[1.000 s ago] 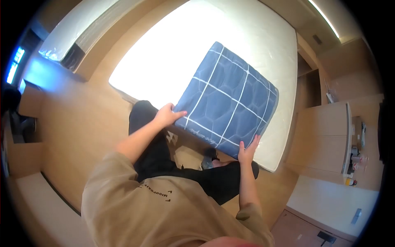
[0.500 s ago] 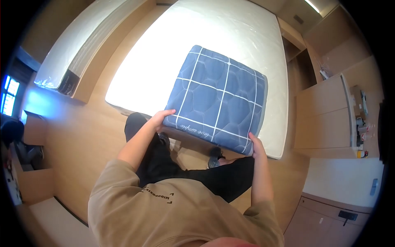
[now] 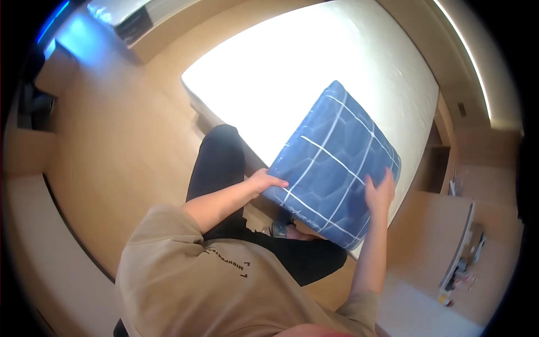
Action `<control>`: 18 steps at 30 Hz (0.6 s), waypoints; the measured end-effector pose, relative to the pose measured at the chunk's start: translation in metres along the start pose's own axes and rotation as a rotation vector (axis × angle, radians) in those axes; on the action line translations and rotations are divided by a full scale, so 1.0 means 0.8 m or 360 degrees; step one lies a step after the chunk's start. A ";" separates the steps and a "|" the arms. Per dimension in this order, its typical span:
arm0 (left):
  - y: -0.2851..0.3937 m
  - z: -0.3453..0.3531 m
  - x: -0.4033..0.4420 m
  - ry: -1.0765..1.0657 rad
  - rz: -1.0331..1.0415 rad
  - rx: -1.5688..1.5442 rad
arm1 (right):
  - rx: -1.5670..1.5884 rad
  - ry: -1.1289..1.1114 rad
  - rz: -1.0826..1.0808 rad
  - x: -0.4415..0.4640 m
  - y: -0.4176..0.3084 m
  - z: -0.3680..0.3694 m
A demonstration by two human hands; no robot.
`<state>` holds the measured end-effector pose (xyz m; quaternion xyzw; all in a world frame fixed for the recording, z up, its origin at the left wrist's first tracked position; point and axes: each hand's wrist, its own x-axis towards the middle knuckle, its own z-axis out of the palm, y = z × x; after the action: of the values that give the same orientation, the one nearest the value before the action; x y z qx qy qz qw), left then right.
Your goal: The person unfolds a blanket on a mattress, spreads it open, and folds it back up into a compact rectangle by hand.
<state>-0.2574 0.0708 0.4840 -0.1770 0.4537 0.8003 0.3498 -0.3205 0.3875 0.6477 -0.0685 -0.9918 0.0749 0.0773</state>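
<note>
A folded blue quilted pad [image 3: 337,163] with a white grid lies at the near edge of the white mattress [image 3: 292,73], with lettering along its near side. My left hand [image 3: 266,183] grips its near left corner, thumb on top and the other fingers hidden beneath. My right hand [image 3: 380,192] is over the pad's right part, thumb and fingers spread; whether it presses on the cloth cannot be made out.
A second plastic-wrapped mattress [image 3: 115,8] stands at the upper left. Cabinets [image 3: 429,230] line the right side, with small items on a ledge [image 3: 460,269]. My bent legs [image 3: 216,163] are below the pad. Wooden floor [image 3: 123,135] stretches to the left.
The view has turned, and the pad appears rotated and farther right. My right hand has left the near right corner and moved up along the right side, its fingers opening. My left hand keeps its corner.
</note>
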 end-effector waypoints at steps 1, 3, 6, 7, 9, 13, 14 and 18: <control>0.006 0.000 -0.004 -0.0004 -0.0001 -0.0022 | -0.0004 0.0010 -0.0191 0.020 -0.048 0.009; 0.009 -0.005 -0.003 -0.0055 0.0006 -0.0092 | -0.0059 -0.0016 -0.0417 0.058 -0.142 0.033; 0.020 0.000 -0.010 0.0197 -0.0010 0.0052 | -0.0256 -0.0146 -0.0345 0.108 -0.240 0.091; -0.003 -0.008 0.009 0.0247 -0.0063 0.0214 | -0.0195 -0.0277 -0.0222 0.125 -0.254 0.112; -0.003 -0.009 0.005 0.0267 -0.0118 0.0189 | -0.0177 -0.0249 -0.0138 0.146 -0.235 0.153; -0.001 -0.013 -0.005 0.0251 -0.0099 0.0250 | -0.0197 -0.0107 -0.0166 0.152 -0.213 0.185; 0.005 -0.012 -0.009 0.0266 -0.0134 0.0351 | -0.0233 -0.0096 -0.0173 0.153 -0.214 0.187; 0.013 -0.014 -0.007 0.0267 -0.0202 0.0517 | -0.0303 -0.0122 -0.0348 0.216 -0.207 0.193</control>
<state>-0.2614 0.0560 0.4875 -0.2125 0.5924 0.6754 0.3845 -0.5355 0.2295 0.5482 0.0359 -0.9982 -0.0259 0.0403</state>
